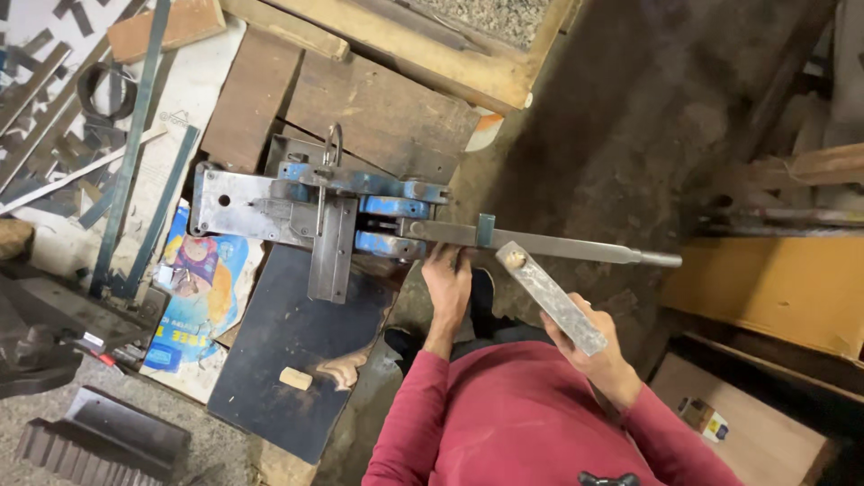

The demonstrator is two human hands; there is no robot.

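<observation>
Left hand (447, 274) pressed against underside of long grey steel lever bar (540, 243), fingers curled at it near blue-and-grey metal bending machine (315, 211); full wrap not visible. Right hand (598, 346) closed around flat grey metal strip (549, 295), strip angled up-left toward lever. Machine sitting on dark wooden boards (360, 108). Red sleeves (504, 423) below.

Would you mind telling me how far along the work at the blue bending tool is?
Done: nothing finished shows. In hand: the right hand holds a flat metal bar, while the left hand rests by the blue bending tool under its long lever. Left: the bar is not yet in the tool.
</observation>
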